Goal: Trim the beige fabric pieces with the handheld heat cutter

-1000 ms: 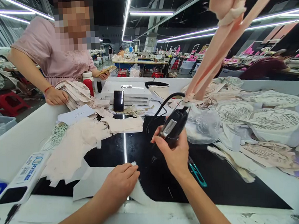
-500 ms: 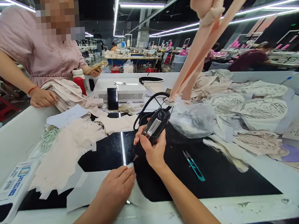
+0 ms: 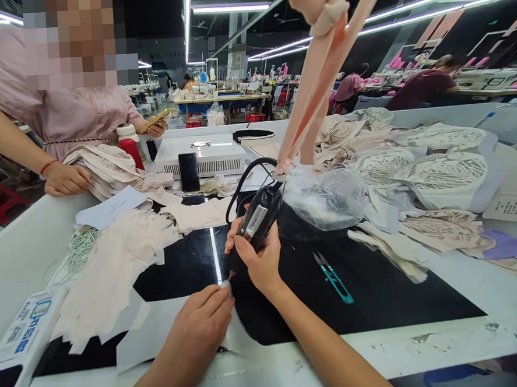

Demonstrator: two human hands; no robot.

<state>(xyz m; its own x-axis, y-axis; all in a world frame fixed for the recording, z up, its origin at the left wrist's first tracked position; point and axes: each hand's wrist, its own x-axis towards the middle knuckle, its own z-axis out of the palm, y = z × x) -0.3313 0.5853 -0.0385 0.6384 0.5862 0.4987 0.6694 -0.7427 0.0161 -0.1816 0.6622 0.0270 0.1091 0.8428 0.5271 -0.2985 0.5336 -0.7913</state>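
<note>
My right hand (image 3: 257, 258) is wrapped round a black corded hand tool (image 3: 258, 215) with a silver plate, its thin tip pointing down toward the table. My left hand (image 3: 199, 325) lies on a white fabric piece (image 3: 157, 334) on the black work surface (image 3: 378, 294). Its fingertips press the fabric's edge right beside the tool's tip. The tool's black cord (image 3: 248, 173) loops up behind it.
Teal thread snips (image 3: 333, 276) lie right of my hands. Beige cut fabric (image 3: 114, 261) is piled left, lace pieces (image 3: 450, 176) and a clear plastic bag (image 3: 329, 198) right. A white box with a phone (image 3: 189, 171) stands behind. A person in pink leans on a fabric stack (image 3: 108, 165).
My right hand has brought the tool down and left, its tip now at the fabric edge by my left fingertips. My left hand has stayed on the fabric.
</note>
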